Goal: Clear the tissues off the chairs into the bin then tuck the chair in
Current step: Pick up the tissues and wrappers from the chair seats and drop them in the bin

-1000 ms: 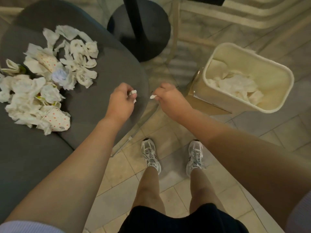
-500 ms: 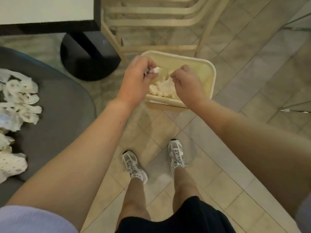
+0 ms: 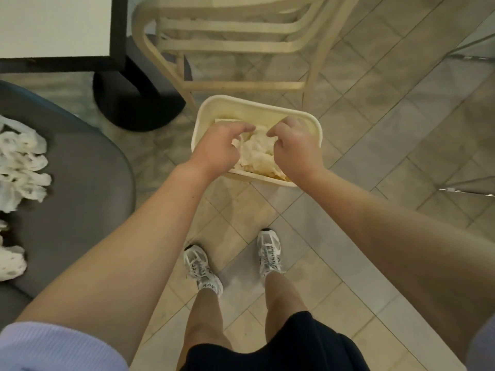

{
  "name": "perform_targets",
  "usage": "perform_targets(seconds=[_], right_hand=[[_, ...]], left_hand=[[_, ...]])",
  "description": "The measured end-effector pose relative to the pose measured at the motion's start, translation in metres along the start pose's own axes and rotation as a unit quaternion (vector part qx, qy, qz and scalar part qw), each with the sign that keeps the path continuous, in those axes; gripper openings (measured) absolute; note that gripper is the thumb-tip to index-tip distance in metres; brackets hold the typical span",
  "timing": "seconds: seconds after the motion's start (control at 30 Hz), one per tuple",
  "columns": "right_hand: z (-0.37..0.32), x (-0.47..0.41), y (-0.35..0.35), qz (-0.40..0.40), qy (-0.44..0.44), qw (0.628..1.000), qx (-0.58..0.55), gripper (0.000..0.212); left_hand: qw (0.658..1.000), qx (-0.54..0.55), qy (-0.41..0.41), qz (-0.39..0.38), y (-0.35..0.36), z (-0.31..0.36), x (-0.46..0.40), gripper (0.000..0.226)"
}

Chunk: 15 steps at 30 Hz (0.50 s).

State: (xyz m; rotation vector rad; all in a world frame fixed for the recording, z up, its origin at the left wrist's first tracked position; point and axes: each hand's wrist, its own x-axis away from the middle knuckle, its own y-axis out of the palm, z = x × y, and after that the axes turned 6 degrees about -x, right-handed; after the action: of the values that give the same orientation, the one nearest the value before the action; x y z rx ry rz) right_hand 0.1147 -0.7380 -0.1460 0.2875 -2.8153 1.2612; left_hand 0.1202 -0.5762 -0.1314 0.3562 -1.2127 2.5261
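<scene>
Both hands hung over the cream bin (image 3: 199,121), fingers curled and spread loosely. The left hand (image 3: 218,148) and right hand (image 3: 294,148) had nothing clearly pinched; whether a scrap stayed between fingertips, I couldn't tell. White tissues (image 3: 254,148) were heaped inside the bin. More tissues (image 3: 21,162) lay on the grey chair (image 3: 85,183) at left.

left hand (image 3: 217,148) | right hand (image 3: 296,147) | both over bin (image 3: 257,107) | tissues (image 3: 21,167) on chair (image 3: 88,183)
</scene>
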Motion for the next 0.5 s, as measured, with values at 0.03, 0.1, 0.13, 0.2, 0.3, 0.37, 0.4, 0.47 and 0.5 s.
perform_targets(seconds=[0.03,0.1,0.13,0.2,0.3,0.37,0.4,0.47,0.5], right_hand=[[-0.004,-0.001,0.003,-0.003,-0.009,1.000,0.000,0.032],[-0.016,-0.001,0.011,-0.020,-0.030,0.999,0.007,0.032],[-0.024,-0.002,0.016,-0.035,-0.045,0.998,0.013,0.032],[-0.036,-0.002,0.023,-0.053,-0.061,0.996,0.027,0.033],[-0.064,-0.008,0.044,-0.090,-0.095,0.991,0.034,0.033],[-0.086,-0.012,0.061,-0.109,-0.107,0.988,0.037,0.033],[-0.097,-0.014,0.070,-0.116,-0.117,0.986,0.037,0.033],[-0.121,-0.019,0.089,-0.139,-0.135,0.980,0.051,0.033],[-0.131,-0.021,0.098,-0.157,-0.139,0.976,0.066,0.034]], left_hand=[[1.000,0.001,-0.003,0.020,-0.003,-0.003,0.003,0.056],[0.998,-0.019,0.001,0.055,-0.009,-0.013,0.011,0.052],[0.997,-0.034,0.002,0.075,-0.014,-0.022,0.018,0.050],[0.994,-0.054,0.009,0.094,-0.020,-0.034,0.028,0.045],[0.990,-0.074,0.002,0.117,-0.035,-0.064,0.051,0.042],[0.989,-0.075,-0.028,0.127,-0.048,-0.085,0.068,0.043],[0.987,-0.075,-0.043,0.132,-0.055,-0.097,0.076,0.044],[0.984,-0.080,-0.068,0.144,-0.067,-0.120,0.092,0.044],[0.982,-0.087,-0.083,0.148,-0.073,-0.130,0.098,0.044]])
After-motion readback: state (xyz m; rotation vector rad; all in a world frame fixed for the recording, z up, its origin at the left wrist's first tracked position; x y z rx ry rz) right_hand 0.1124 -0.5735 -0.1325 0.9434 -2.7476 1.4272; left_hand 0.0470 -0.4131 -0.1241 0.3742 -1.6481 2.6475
